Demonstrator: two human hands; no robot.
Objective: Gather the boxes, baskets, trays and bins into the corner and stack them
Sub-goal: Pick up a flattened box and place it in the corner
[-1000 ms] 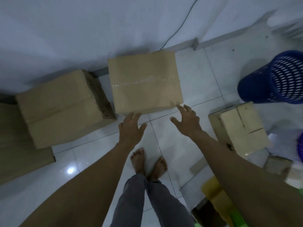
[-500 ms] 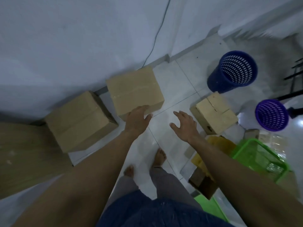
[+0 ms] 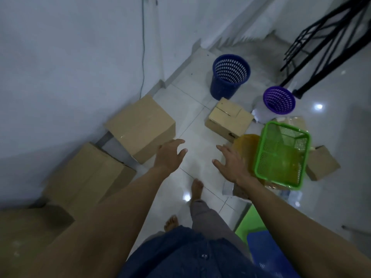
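Fingers (image 3: 177, 141) of the left hand (image 3: 168, 155) spread wide and empty at the near corner of the box (image 3: 140, 125) by the wall (image 3: 60, 67). Right of that box, the right hand (image 3: 230, 165) hangs equally splayed beside a green basket (image 3: 261, 151); a carton (image 3: 228, 119) and blue bin (image 3: 220, 87) stand beyond.

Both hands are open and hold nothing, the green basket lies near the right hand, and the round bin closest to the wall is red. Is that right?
Not quite: in the head view that round bin is dark blue, not red. The rest holds.
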